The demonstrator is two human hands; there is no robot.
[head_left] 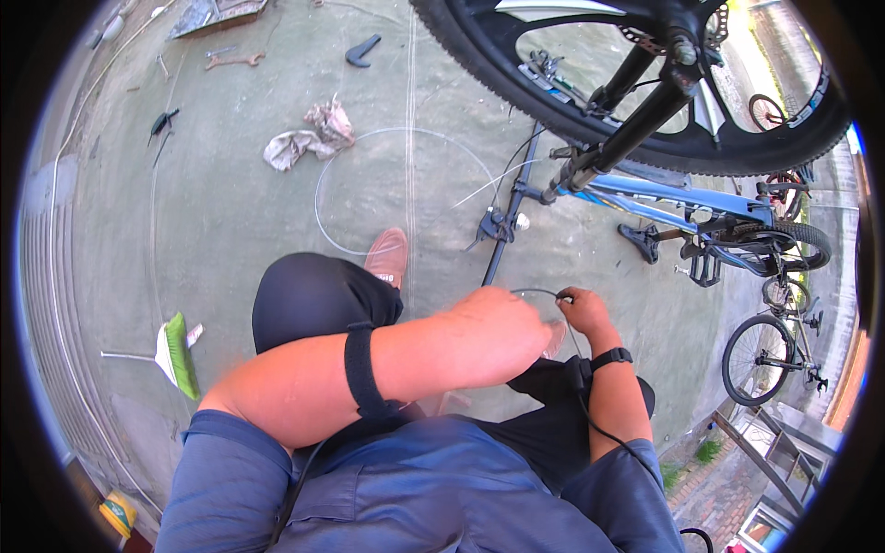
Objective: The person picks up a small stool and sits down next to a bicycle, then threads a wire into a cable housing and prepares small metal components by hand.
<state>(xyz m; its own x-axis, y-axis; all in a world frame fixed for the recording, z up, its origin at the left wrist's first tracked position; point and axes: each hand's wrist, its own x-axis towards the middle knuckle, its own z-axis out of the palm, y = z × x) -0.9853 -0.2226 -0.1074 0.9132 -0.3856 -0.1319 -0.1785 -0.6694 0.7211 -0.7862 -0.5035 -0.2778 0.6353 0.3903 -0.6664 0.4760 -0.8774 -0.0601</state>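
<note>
A short black cable (535, 291) arcs between my two hands in front of my knees. My left hand (507, 324) reaches across my body and is closed at one end of it, its fingertips mostly hidden behind the back of the hand. My right hand (586, 308) pinches the other end between thumb and fingers. From beneath the right hand a thin wire (575, 341) hangs toward my wrist strap. Beyond my hands stands a blue and black bicycle (645, 195), its handlebar (501, 249) down on the floor and its front wheel (516, 88) raised.
A loop of thin pale cable (318, 198) lies by my shoe (387, 256). Beyond are a crumpled rag (309, 138), a wrench (235, 60) and a black curved part (362, 52). A green-and-white brush-like object (177, 358) lies at left; another bicycle (770, 359) stands at right.
</note>
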